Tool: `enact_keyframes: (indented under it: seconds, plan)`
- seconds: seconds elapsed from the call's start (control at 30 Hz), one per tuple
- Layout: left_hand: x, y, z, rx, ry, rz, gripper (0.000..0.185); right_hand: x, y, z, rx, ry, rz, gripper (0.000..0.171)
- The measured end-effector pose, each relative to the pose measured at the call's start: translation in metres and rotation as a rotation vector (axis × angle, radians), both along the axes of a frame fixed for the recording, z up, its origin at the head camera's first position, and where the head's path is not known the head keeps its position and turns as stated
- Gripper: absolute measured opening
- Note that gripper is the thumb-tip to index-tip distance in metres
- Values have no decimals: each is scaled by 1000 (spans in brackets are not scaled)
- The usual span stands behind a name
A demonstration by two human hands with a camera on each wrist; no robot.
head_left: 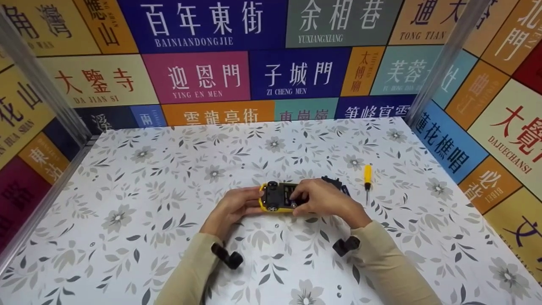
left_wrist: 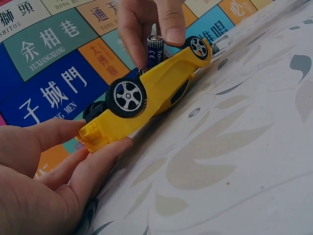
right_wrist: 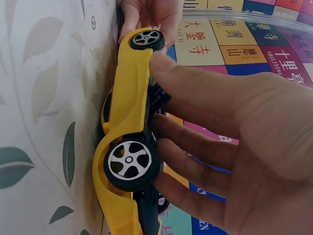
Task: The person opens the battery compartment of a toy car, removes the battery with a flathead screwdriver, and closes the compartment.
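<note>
A yellow toy car (head_left: 274,199) lies upside down on the flowered table, its black underside facing up. My left hand (head_left: 247,205) holds one end of the car between thumb and fingers, seen close in the left wrist view (left_wrist: 85,147). My right hand (head_left: 298,199) pinches a small dark battery (left_wrist: 155,49) upright over the car's underside (left_wrist: 146,93). In the right wrist view the right hand's fingers (right_wrist: 195,88) reach along the car (right_wrist: 124,107) beside its wheel (right_wrist: 129,161). The left hand (right_wrist: 151,14) shows at the car's far end.
A yellow-handled screwdriver (head_left: 367,178) lies to the right of my hands. A small black part (head_left: 334,183) peeks out behind the right hand. Walls covered in coloured signs (head_left: 271,63) close the table at the back and on both sides.
</note>
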State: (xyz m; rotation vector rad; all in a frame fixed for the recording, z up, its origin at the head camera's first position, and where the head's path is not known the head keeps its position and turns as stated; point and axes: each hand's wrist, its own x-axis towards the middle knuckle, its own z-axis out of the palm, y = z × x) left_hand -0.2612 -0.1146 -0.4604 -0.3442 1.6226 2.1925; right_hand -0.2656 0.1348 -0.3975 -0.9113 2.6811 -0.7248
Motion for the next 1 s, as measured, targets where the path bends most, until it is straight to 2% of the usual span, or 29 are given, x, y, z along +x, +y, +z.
enact_keyframes:
  seconds: [0.2, 0.47, 0.73, 1.0]
  plan:
    - [0, 0, 0, -2, -5, -4, 49, -3, 0, -1, -114, -35, 13, 24]
    - [0, 0, 1, -11, -5, 2, 49, -6, 5, 1, -187, -50, -15, 24]
    - [1, 1, 0, 0, 12, -17, 47, -13, 33, 22, -264, -46, -135, 29]
    - [0, 0, 0, -22, -1, -7, 45, -16, 64, 40, -325, -22, -183, 35]
